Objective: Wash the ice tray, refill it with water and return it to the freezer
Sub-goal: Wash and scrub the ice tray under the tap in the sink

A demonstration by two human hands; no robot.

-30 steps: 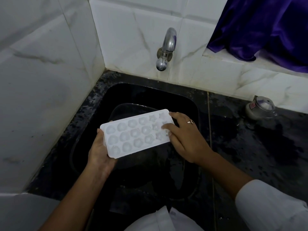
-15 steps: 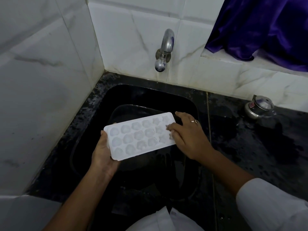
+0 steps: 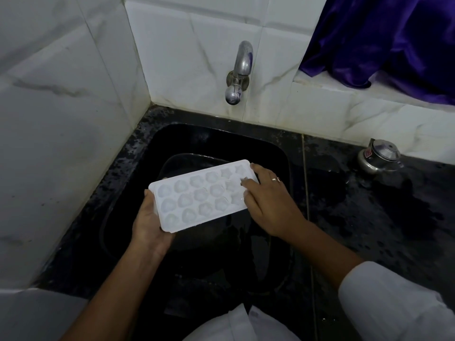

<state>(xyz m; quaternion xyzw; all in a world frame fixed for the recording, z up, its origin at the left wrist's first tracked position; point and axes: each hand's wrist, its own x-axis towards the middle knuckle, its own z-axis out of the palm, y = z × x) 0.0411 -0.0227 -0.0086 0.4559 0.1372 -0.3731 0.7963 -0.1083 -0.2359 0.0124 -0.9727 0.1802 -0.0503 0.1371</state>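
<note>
A white plastic ice tray [image 3: 199,195] with several round and star-shaped cells is held level over the black sink [image 3: 275,153]. My left hand [image 3: 147,225] grips its near-left end from below, thumb along the edge. My right hand [image 3: 268,203], with a ring on one finger, lies over the tray's right end, its fingertips bent onto the cells there. A steel tap [image 3: 237,72] sticks out of the tiled wall above the sink; no water runs from it.
A dark pan or bowl [image 3: 187,161] sits in the sink under the tray. A small steel kettle [image 3: 380,156] stands on the wet black counter [image 3: 369,217] at the right. Purple cloth [image 3: 394,40] hangs over a ledge at the upper right. White marble tiles close the left side and the back.
The tray and both hands have shifted slightly right and down over the sink. My right fingers have moved across the cells at the tray's right end.
</note>
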